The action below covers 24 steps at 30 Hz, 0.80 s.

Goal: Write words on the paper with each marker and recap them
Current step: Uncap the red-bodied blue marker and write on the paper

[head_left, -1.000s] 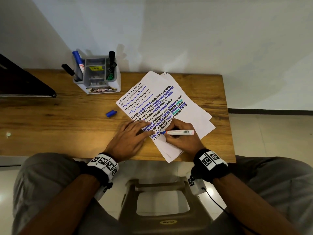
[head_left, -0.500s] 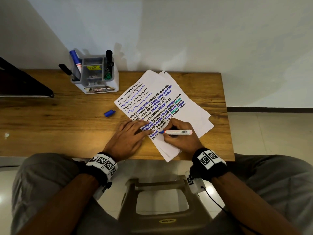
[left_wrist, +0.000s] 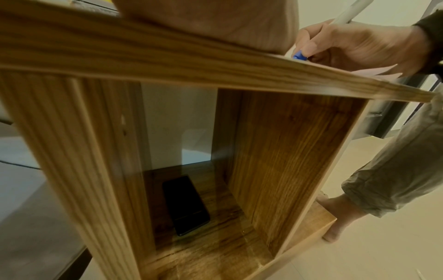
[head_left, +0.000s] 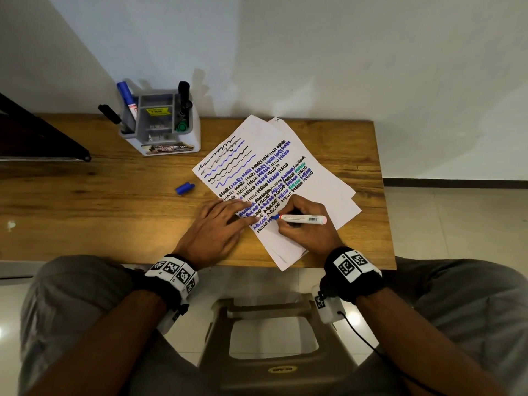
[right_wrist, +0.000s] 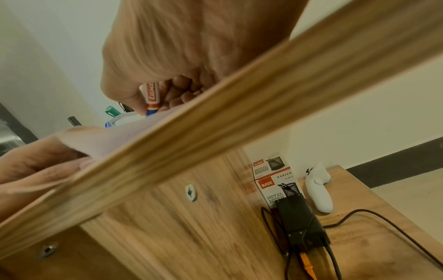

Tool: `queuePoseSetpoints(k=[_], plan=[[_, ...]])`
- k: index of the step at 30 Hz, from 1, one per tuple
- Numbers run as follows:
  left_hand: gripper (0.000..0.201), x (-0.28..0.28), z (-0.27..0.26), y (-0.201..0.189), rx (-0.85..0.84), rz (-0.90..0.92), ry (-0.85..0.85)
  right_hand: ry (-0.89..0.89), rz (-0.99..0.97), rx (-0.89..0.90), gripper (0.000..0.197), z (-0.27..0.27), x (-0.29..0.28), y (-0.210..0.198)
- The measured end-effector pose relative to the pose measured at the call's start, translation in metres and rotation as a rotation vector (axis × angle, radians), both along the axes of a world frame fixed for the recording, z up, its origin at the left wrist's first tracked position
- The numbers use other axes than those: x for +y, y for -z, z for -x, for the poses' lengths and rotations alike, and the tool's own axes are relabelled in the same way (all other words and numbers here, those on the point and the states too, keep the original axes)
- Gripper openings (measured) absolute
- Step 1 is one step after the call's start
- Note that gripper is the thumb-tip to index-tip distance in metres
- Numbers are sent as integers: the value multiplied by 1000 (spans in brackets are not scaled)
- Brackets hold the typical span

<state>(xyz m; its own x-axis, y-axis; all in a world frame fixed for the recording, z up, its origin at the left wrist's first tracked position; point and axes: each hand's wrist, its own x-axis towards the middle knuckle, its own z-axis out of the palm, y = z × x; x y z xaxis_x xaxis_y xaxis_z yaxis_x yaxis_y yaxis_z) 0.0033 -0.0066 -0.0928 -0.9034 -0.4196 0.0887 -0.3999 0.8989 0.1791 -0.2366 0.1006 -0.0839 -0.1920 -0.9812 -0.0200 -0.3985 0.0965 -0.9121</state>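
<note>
Blue cap (head_left: pixel 185 188) loose beside paper (head_left: pixel 323 178), perhaps touching.

A white-barrelled blue marker (head_left: pixel 303 219) lies nearly level, its blue tip touching the paper (head_left: pixel 323 192) at the lowest written row, its butt end pointing right. Its blue cap (head_left: pixel 185 188) lies loose on the worktop (head_left: pixel 85 212), left of the paper. The paper is a small stack of white sheets, turned at an angle, the top one filled with wavy black and blue lines and rows of words in black, blue and green. More markers stand capped in a grey holder (head_left: pixel 160 124) at the back: one blue (head_left: pixel 127 100), several black (head_left: pixel 184 98), one green (head_left: pixel 181 127).
</note>
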Motion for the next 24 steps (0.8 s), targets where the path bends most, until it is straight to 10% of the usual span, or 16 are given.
queuePoseSetpoints(k=[24], plan=[[38, 0, 0, 1, 4, -12, -4, -15, 16, 9, 14, 2, 0, 1]])
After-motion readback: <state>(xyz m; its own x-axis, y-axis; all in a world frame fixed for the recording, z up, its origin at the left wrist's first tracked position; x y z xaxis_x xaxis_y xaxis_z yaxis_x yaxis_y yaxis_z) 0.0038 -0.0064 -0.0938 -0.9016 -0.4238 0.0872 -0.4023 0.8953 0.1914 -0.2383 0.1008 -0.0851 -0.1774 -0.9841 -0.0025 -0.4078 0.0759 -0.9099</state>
